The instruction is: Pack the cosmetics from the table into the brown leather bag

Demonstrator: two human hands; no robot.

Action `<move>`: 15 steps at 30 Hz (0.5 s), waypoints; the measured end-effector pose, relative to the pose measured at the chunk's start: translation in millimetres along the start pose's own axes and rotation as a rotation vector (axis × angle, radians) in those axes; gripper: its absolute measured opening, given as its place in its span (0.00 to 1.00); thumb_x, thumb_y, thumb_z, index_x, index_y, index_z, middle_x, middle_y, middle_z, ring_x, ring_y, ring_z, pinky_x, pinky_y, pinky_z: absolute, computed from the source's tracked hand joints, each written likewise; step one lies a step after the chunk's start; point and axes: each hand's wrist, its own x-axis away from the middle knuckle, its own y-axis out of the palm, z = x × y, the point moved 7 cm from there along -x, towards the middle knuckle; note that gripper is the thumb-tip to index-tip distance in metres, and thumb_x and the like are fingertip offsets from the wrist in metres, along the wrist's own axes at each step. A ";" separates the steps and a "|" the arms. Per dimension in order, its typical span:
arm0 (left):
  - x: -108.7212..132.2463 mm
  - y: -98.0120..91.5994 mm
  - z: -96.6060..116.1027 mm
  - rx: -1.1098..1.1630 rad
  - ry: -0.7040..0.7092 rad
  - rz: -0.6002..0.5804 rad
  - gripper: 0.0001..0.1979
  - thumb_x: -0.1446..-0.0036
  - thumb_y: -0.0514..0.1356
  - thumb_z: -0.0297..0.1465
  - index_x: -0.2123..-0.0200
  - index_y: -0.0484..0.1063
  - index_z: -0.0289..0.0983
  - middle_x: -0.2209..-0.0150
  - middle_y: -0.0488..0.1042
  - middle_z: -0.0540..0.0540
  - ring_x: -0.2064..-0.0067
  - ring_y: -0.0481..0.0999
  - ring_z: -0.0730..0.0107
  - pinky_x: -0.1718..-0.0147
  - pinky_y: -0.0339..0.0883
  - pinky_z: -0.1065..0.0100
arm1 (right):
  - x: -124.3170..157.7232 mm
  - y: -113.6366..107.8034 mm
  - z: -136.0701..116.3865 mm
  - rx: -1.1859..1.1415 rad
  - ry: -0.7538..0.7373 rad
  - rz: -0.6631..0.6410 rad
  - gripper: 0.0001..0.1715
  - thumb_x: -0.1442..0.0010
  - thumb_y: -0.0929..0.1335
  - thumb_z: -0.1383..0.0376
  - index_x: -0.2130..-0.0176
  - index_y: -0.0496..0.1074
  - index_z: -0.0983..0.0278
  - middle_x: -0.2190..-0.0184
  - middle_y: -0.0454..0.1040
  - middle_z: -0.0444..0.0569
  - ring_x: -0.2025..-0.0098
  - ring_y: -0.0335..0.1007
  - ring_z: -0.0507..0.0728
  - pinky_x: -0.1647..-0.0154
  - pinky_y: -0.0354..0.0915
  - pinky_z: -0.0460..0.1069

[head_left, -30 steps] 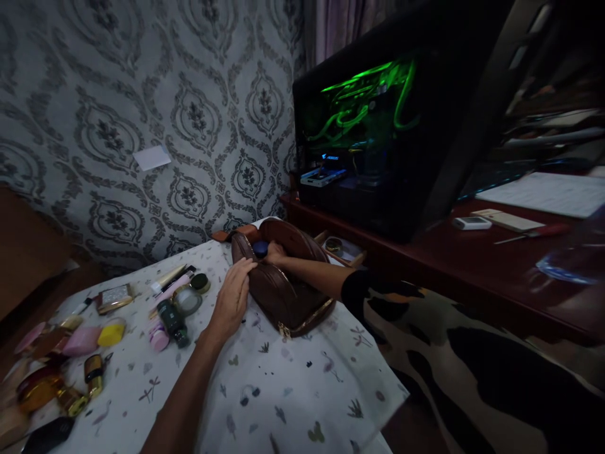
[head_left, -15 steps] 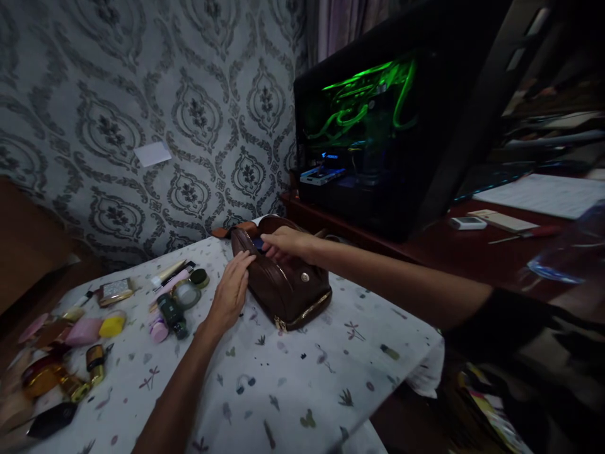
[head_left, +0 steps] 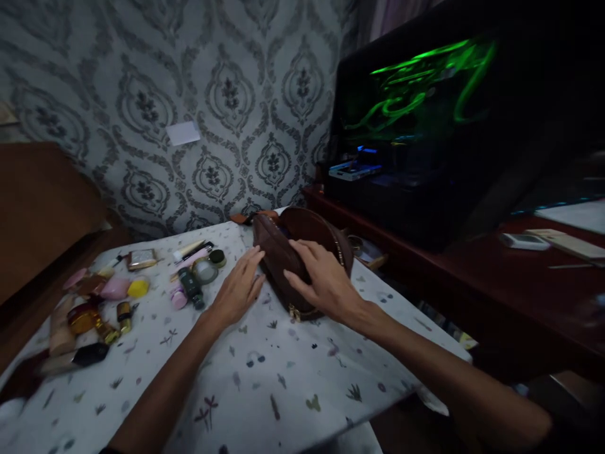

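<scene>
A brown zip bag (head_left: 274,255) stands on the cloth-covered table, its top unzipped and gaping so the lining shows. Gold zip pulls hang at its near lower corner. My left hand (head_left: 239,287) is at the bag's left side, fingers stretched out and fingertips at the leather. Over the near side of the bag lies my right hand (head_left: 326,277), thumb spread from the fingers, covering part of the front and opening. Neither hand grips anything that I can see. What lies deep inside the bag is hidden.
Left of the bag lie a dark green bottle (head_left: 190,287), a pink bottle (head_left: 178,295), a yellow item (head_left: 138,288) and several other cosmetics. A computer case (head_left: 397,189) with green lights stands on the red-brown desk (head_left: 472,277) at right. The patterned wall is behind.
My right hand has come out of the bag's opening and moved onto its near side. My left hand stays beside the bag. The view has turned left.
</scene>
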 end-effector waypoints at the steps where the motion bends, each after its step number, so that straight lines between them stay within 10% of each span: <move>1: 6.2 -1.3 -2.6 -0.024 -0.001 -0.009 0.23 0.29 0.48 0.35 0.33 0.52 0.41 0.32 0.58 0.36 0.30 0.57 0.59 0.33 0.57 0.51 | 1.0 -0.1 0.8 0.018 -0.021 0.057 0.31 0.35 0.64 0.57 0.39 0.64 0.71 0.41 0.68 0.66 0.42 0.67 0.68 0.43 0.65 0.62; 15: 89.3 -51.6 -64.3 -0.432 -0.194 0.006 0.16 0.29 0.48 0.35 0.45 0.66 0.37 0.38 0.68 0.35 0.32 0.62 0.56 0.35 0.57 0.48 | 4.0 9.2 -17.2 0.063 -0.123 0.310 0.34 0.30 0.58 0.52 0.30 0.54 0.60 0.39 0.66 0.65 0.32 0.56 0.74 0.34 0.55 0.71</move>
